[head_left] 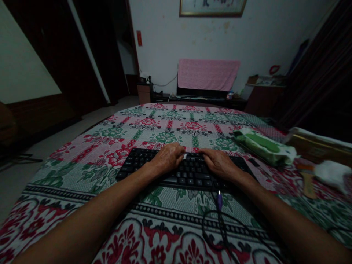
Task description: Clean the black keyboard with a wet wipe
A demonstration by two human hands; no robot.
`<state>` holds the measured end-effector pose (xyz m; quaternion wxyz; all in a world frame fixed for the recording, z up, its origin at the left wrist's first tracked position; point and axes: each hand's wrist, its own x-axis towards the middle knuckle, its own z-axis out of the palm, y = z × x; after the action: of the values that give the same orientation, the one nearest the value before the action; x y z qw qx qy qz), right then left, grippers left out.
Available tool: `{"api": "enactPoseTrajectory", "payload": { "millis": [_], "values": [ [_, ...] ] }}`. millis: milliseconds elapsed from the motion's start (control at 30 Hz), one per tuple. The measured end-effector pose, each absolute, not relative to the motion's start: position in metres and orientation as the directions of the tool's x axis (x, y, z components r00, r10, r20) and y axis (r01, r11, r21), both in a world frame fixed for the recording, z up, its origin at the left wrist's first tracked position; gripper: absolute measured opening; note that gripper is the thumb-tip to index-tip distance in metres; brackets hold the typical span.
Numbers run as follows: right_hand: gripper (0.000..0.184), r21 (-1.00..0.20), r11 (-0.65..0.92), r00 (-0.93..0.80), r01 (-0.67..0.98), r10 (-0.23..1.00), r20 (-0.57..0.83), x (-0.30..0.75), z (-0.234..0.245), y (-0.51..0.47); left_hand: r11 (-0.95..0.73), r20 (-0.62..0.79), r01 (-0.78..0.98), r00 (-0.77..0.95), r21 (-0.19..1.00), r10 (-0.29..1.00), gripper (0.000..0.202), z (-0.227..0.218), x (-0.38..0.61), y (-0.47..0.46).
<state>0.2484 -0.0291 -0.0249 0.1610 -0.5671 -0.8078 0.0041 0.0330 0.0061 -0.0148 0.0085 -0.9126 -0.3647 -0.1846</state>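
Observation:
A black computer keyboard [192,170] lies on the patterned cloth in front of me. My left hand [169,157] is closed over its upper middle keys. A bit of white tissue [184,156] pokes out by the fingertips; most of it is hidden in the hand. My right hand [218,162] rests across the right part of the keyboard, its fingers bent over the far edge and the thumb on the near side of that edge. From beneath the keyboard's near side runs a black cable [224,229] with a purple plug [219,201], loosely coiled.
The floral cloth [154,128] covers the surface. To the right lie a green-and-white soft pack [264,146], a wooden-handled brush [308,183], a crumpled white tissue [331,174] and a gold box [316,145]. Beyond stands a low cabinet under a pink cloth [207,75].

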Motion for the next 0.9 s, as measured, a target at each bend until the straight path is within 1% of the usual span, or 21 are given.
{"api": "enactPoseTrajectory", "payload": {
  "millis": [200, 267, 433, 500, 733, 800, 900],
  "values": [
    [0.034, -0.187, 0.360, -0.309, 0.914, 0.916, 0.255, 0.248, -0.024, -0.029, -0.745, 0.333, 0.637, 0.671, 0.197, 0.662, 0.017, -0.013, 0.031, 0.006],
    [0.034, -0.187, 0.363, -0.311, 0.913, 0.915, 0.258, 0.247, -0.024, -0.030, -0.754, 0.325, 0.630, 0.684, 0.187, 0.653, 0.016, -0.013, 0.032, 0.004],
    [0.033, -0.201, 0.362, -0.307, 0.910, 0.916, 0.260, 0.248, -0.023, -0.030, -0.737, 0.340, 0.667, 0.673, 0.107, 0.657, 0.019, -0.015, 0.036, 0.003],
    [0.033, -0.198, 0.358, -0.304, 0.913, 0.917, 0.257, 0.248, -0.024, -0.030, -0.721, 0.332, 0.683, 0.657, 0.118, 0.677, 0.019, -0.014, 0.035, 0.005],
    [0.033, -0.193, 0.361, -0.310, 0.912, 0.917, 0.253, 0.248, -0.025, -0.029, -0.698, 0.265, 0.675, 0.646, 0.239, 0.716, 0.019, -0.007, 0.023, 0.012],
    [0.033, -0.192, 0.351, -0.302, 0.916, 0.921, 0.247, 0.247, -0.025, -0.029, -0.702, 0.251, 0.671, 0.656, 0.239, 0.712, 0.020, -0.007, 0.023, 0.011],
    [0.033, -0.186, 0.350, -0.300, 0.918, 0.920, 0.253, 0.248, -0.024, -0.030, -0.706, 0.245, 0.680, 0.663, 0.198, 0.707, 0.021, -0.006, 0.022, 0.012]
  ]
}}
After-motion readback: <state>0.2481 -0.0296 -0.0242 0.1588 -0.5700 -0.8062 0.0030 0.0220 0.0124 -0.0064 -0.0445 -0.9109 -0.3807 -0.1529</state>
